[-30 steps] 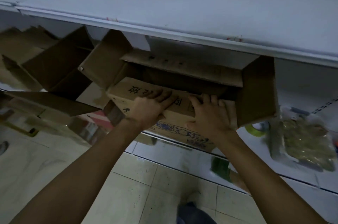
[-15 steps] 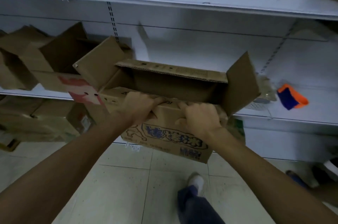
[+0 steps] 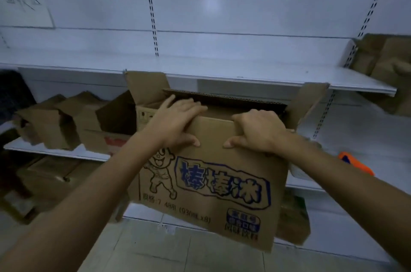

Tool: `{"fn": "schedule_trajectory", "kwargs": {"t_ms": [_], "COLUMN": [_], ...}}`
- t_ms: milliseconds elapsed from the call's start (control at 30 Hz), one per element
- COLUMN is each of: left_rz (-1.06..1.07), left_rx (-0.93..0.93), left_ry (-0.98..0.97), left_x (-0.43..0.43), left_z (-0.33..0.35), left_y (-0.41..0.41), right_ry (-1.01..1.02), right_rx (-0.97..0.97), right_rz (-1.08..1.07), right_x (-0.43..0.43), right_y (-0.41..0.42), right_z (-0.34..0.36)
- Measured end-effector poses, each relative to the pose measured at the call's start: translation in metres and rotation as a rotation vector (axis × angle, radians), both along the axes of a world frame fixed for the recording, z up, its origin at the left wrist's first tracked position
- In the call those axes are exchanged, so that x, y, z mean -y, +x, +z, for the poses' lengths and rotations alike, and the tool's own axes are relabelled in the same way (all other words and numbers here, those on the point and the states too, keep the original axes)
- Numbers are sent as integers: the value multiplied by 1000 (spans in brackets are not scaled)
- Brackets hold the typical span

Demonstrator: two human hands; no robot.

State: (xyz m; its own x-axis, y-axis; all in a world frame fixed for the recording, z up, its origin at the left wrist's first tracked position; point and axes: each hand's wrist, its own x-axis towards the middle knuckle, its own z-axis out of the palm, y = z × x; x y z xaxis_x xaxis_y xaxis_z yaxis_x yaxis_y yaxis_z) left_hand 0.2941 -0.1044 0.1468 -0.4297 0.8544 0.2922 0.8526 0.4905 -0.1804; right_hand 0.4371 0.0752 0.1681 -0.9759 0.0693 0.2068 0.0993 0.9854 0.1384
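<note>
Grip of left hand [image 3: 175, 121] and right hand [image 3: 260, 131] tight over cardboard box [image 3: 213, 185] rim

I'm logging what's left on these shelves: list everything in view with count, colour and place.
printed box: one, brown with blue print, held before the shelves
shelves: several, white, along the wall
open boxes: several, brown, left middle shelf
far boxes: count unclear, brown, upper right shelf
orange thing: one, orange and blue, right shelf
sign: one, white, upper left wall
floor: pale tiles, below
left hand: one, grips the printed box's top edge
right hand: one, grips the same edge
</note>
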Motion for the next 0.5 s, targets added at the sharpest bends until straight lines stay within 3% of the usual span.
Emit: {"fn": "schedule_trajectory", "kwargs": {"t_ms": [67, 167, 233, 267, 333, 367, 433, 500], "left_rz": [154, 621, 1075, 1182, 1019, 828, 636, 722], "left_rx": [3, 320, 855, 1205, 1870, 2059, 2048, 1920], "left_ry": [404, 1201, 1482, 1568, 1710, 1790, 1945, 2028], "left_x": [12, 22, 22, 20, 14, 10, 0, -6], "left_z": [-21, -88, -133, -152, -178, -188, -197, -194], "left_y": [18, 61, 84, 94, 114, 123, 137, 146], "right_ry": [-4, -7, -32, -52, -71, -72, -68, -74], "right_rx": [1, 10, 7, 8, 13, 8, -6, -1], "right_rz": [11, 26, 40, 46, 55, 62, 89, 132], "right_x": [-10, -18, -18, -18, -17, -17, -19, -20], "right_y": [3, 9, 14, 16, 20, 22, 27, 34], "right_z": [16, 34, 42, 45, 45, 43, 37, 35]}}
